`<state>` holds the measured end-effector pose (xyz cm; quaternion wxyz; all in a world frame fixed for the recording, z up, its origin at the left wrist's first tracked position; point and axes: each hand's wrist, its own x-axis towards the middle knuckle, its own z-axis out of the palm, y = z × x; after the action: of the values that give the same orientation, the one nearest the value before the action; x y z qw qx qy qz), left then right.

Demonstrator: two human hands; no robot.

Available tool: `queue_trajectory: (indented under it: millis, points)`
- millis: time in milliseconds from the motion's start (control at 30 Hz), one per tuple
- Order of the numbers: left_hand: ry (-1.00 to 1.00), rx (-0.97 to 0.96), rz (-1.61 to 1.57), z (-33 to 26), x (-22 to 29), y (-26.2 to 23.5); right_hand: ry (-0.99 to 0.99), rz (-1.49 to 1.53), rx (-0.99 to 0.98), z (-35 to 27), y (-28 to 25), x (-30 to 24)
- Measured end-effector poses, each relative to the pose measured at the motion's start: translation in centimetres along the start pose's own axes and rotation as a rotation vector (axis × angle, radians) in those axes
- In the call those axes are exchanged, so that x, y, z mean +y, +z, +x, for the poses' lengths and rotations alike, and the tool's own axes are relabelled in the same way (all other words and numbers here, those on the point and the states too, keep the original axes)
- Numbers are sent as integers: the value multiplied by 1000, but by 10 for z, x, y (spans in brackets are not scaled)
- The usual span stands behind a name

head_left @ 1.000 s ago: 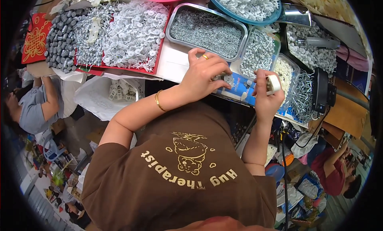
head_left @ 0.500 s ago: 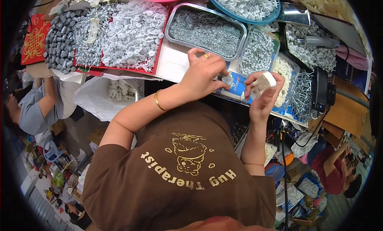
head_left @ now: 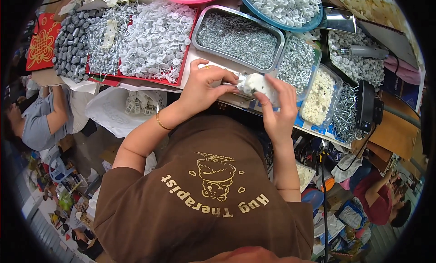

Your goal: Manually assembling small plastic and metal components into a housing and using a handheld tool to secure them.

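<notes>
My right hand (head_left: pixel 280 105) is closed on a white rounded plastic piece (head_left: pixel 260 85) with small dark holes in its face. My left hand (head_left: pixel 204 85) pinches a small translucent white plastic part (head_left: pixel 240 83) between thumb and fingers. The two pieces meet, or nearly so, between my hands; blur and fingers hide whether they touch. Both hands are over the table's front edge, just below a metal tray (head_left: pixel 196 44) full of small silvery screws or pins.
A red tray (head_left: pixel 185 63) of white disc-headed parts lies left. Right are a clear tub of cream pieces (head_left: pixel 319 97), long screws (head_left: pixel 347 113) and a grey-handled tool (head_left: pixel 368 52). A blue basin (head_left: pixel 320 20) stands behind; a white sack (head_left: pixel 102 106) hangs below the table. Other people sit at both sides.
My right hand has moved left and turned the white piece over toward my left hand. My left hand has shifted slightly left and down. The two held parts have come together.
</notes>
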<state>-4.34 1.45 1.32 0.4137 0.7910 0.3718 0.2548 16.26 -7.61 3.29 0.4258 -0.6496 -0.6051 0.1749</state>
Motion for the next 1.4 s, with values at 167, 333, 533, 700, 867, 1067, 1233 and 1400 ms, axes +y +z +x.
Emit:
queue_trajectory:
  millis: [167, 333, 533, 700, 867, 1067, 1233, 1400]
  points:
    - [-32, -3, -17, 2, -2, -1, -144, -9, -79, 7, 9, -4]
    - [-33, -144, 6, 6, -5, -8, -61, 13, -144, 8, 6, -5]
    - [53, -141, 136, 7, 14, -11, -80, -7, -197, 12, 4, -3]
    - [101, -120, 251, 6, 12, -2, -64, -12, -207, 10, 3, -4]
    - [148, -78, 227, 8, 18, -2, -4, -1, -225, 16, -14, -13]
    - [104, -124, 95, 13, 8, -3, 131, 40, -252, 4, -23, 2]
    - [64, -147, 115, 14, 14, -7, 184, 48, -353, 15, -28, -6]
    - [76, -156, 123, 16, 16, -7, 165, 62, -260, 3, -19, -2]
